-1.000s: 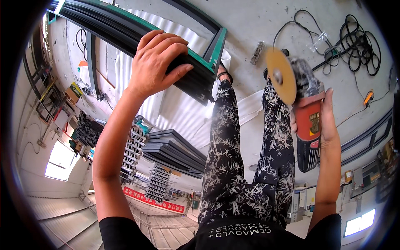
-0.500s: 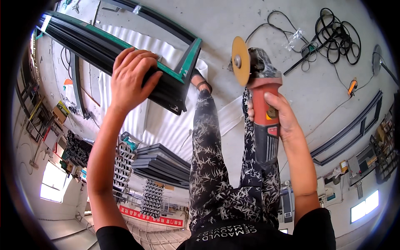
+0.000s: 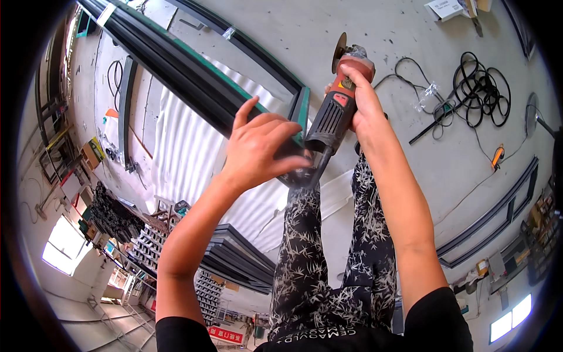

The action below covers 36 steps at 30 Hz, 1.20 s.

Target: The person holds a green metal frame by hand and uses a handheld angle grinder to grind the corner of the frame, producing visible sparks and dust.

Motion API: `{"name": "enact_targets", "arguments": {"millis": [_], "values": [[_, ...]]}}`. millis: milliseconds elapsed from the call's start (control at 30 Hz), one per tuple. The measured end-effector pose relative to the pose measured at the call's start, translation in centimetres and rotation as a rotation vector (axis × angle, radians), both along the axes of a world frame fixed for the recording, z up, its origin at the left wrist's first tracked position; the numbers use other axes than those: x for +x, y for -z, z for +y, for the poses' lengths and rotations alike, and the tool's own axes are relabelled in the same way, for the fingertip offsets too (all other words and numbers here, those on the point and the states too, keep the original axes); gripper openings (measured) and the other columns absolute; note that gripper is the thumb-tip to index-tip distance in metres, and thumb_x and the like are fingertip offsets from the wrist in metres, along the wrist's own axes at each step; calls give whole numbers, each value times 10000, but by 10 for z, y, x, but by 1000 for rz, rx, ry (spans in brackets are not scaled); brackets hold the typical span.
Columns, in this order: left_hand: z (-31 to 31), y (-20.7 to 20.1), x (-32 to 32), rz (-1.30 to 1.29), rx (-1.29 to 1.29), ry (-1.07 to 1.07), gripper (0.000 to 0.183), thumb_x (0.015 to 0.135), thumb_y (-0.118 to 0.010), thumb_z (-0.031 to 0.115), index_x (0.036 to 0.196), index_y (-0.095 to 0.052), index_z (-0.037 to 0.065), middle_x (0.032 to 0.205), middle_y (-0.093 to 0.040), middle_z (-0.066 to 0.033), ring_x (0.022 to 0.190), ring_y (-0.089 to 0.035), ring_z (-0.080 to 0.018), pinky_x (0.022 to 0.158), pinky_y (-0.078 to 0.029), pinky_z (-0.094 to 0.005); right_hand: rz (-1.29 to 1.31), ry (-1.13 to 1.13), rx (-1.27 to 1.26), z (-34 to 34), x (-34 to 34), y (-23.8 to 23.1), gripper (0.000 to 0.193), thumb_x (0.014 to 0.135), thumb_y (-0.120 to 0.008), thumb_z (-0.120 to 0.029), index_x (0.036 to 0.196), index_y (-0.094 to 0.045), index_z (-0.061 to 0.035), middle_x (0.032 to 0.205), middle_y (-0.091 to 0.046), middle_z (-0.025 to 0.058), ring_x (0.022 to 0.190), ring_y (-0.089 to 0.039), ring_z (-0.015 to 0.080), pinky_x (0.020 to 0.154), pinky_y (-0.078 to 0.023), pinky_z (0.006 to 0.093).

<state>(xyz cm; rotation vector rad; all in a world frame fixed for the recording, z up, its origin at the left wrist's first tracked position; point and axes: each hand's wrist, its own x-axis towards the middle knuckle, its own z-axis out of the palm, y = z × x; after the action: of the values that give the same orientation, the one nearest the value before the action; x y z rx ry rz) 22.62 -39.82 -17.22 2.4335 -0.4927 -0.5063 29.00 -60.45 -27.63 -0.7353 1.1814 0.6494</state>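
Observation:
My right hand (image 3: 368, 105) is wrapped round the red and black body of an angle grinder (image 3: 335, 114). Its thin cutting disc (image 3: 339, 53) points away from me, seen nearly edge-on. The grinder's rear end and cord (image 3: 319, 169) slant back toward my left hand (image 3: 264, 144), whose fingers are spread, with the thumb near the cord. That hand is over the near end of a long black frame (image 3: 170, 73) with a green edge strip; whether its palm touches the frame is hidden.
White corrugated sheeting (image 3: 187, 141) lies under the frame. A tangled black cable (image 3: 484, 88) is on the floor at right, beyond a grey window frame (image 3: 492, 217). Dark stacked profiles (image 3: 240, 255) lie near my left leg. A carton (image 3: 448, 9) sits far right.
My left hand has come off its grip on the frame and moved right, fingers spreading beside the grinder's rear. My right hand has carried the grinder farther away and tilted it.

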Motion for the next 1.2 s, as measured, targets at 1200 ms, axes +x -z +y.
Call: {"name": "enact_targets", "arguments": {"millis": [1200], "values": [[-27, -4, 7, 107, 45, -125, 976, 679, -615, 523, 1427, -366, -52, 993, -667, -199, 1072, -590, -349, 1090, -304, -452, -391, 95, 91, 32, -1, -45, 411, 833, -718, -317, 1039, -551, -4, 844, -638, 105, 730, -648, 199, 683, -546, 335]]}}
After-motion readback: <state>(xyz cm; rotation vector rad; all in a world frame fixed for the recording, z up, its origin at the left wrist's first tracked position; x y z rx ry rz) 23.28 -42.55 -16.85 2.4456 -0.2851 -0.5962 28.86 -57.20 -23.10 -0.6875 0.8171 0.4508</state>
